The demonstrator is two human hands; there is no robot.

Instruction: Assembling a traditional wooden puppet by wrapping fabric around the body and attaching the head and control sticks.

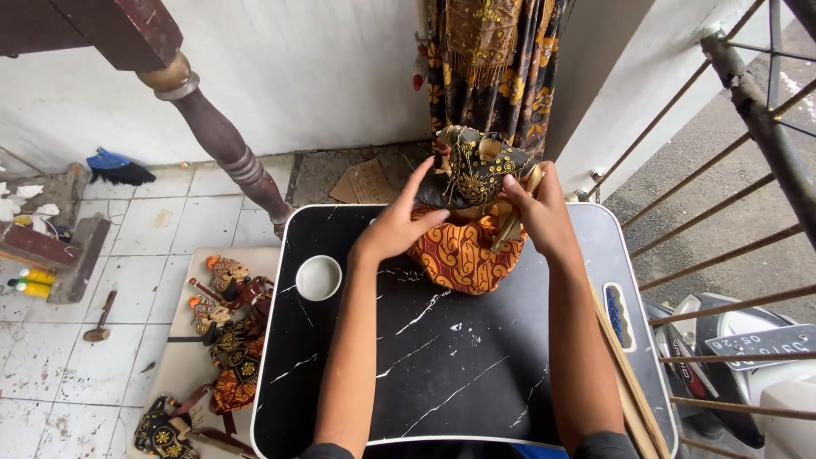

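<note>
- Two bare hands meet at the upper middle of the frame, on a puppet (466,223) that lies at the far edge of a black marbled table (442,365).
- Left hand (398,223) lies flat on the puppet's left side with its fingers spread wide; it seems to steady the figure more than to clamp it.
- Right hand (537,214) curls around the puppet's right side, and its fingers close on the dark, gold-decorated top part next to a pale stick (517,219); probably this keeps the figure from rolling.
- Orange batik skirt (459,255) of the puppet spreads on the table toward the person, so the figure rests on the table and is not lifted.
- Patterned cloth (493,59) hangs at the upper middle, just behind the puppet.
- More puppets (225,327) lie on a pale board on the tiled floor, at the lower left, well apart from the hands.
- A scooter's plate (761,344), grey and oblong, shows at the lower right behind the railing (748,93).
- White cup (319,277) stands on the table, left of the left forearm.
- Two yellow bottles (32,282) lie at the left edge; if they carry labels, I cannot tell.
</note>
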